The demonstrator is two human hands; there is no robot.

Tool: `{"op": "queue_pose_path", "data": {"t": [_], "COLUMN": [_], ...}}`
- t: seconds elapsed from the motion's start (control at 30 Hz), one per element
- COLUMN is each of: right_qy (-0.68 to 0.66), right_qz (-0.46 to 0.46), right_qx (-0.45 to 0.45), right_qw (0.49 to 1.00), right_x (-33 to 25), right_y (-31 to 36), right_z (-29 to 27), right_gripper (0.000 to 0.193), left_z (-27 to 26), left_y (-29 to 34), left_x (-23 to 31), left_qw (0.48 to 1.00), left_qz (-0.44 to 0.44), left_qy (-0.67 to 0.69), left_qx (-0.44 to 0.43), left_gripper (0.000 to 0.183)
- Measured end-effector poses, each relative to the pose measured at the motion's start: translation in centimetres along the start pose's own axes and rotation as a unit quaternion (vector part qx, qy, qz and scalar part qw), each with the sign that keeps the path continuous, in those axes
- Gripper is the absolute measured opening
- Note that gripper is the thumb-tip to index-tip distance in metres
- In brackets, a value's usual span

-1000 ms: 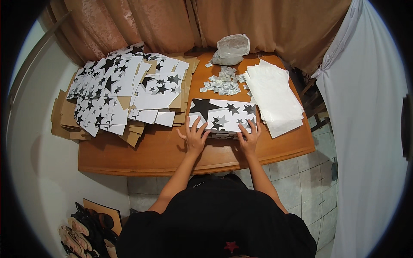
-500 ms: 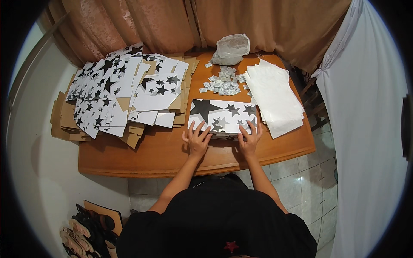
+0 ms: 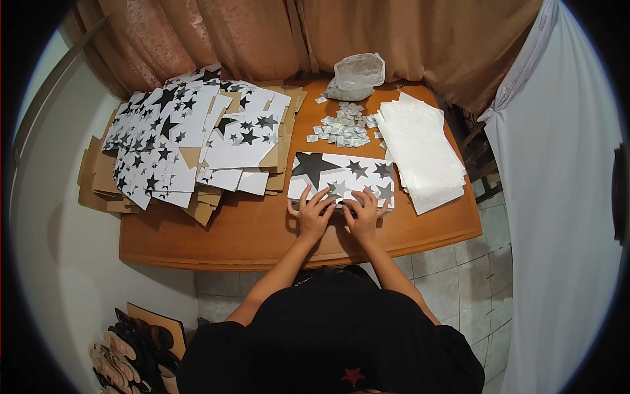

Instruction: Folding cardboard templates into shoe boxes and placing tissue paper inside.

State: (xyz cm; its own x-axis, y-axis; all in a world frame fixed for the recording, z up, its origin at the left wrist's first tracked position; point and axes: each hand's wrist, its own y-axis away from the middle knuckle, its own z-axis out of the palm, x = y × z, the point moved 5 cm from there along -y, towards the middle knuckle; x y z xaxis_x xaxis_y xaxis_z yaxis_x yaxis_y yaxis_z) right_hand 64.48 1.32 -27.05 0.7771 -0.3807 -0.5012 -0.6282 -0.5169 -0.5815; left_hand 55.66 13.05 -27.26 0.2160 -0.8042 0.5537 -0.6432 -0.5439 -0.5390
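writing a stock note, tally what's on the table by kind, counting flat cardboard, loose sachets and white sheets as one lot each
White rectangular box with black and grey stars: 1
White and brown flat cardboard lot: 1
Small silvery sachet lot: 1
White rectangular sheet lot: 1
Translucent plastic bag: 1
Total: 5

Passable over the table [image 3: 197,246], lower left of centre. Blocked by the starred box [image 3: 342,175] at centre, cardboard stack [image 3: 174,141] upper left, paper sheets [image 3: 423,154] right.
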Motion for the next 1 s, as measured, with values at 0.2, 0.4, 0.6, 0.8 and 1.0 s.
{"op": "queue_pose_path", "data": {"t": [0.2,0.4,0.6,0.8,1.0], "right_qy": [0.015,0.094,0.132,0.104,0.063], "right_qz": [0.012,-0.063,-0.071,-0.017,0.027], "right_qx": [0.007,0.049,0.034,0.012,-0.007], "right_qw": [1.000,0.992,0.988,0.994,0.998], "right_x": [0.2,0.7,0.6,0.0,4.9], "right_y": [0.1,1.0,0.7,-1.3,-7.3], "right_z": [0.5,1.3,1.9,0.1,-2.0], "right_gripper": [0.009,0.008,0.010,0.016,0.039], "left_z": [-0.2,0.1,0.8,0.7,1.0], "left_y": [0.0,0.4,0.4,0.4,0.1], "left_x": [0.1,-0.1,-0.4,-0.7,-0.5], "left_qw": [1.000,0.999,1.000,1.000,0.999], "left_qz": [0.011,0.036,0.023,0.019,-0.008], "left_qy": [-0.006,-0.013,-0.012,-0.001,0.025], "left_qx": [0.006,0.009,0.012,0.006,0.021], "left_gripper": [0.014,0.016,0.013,0.013,0.016]}}
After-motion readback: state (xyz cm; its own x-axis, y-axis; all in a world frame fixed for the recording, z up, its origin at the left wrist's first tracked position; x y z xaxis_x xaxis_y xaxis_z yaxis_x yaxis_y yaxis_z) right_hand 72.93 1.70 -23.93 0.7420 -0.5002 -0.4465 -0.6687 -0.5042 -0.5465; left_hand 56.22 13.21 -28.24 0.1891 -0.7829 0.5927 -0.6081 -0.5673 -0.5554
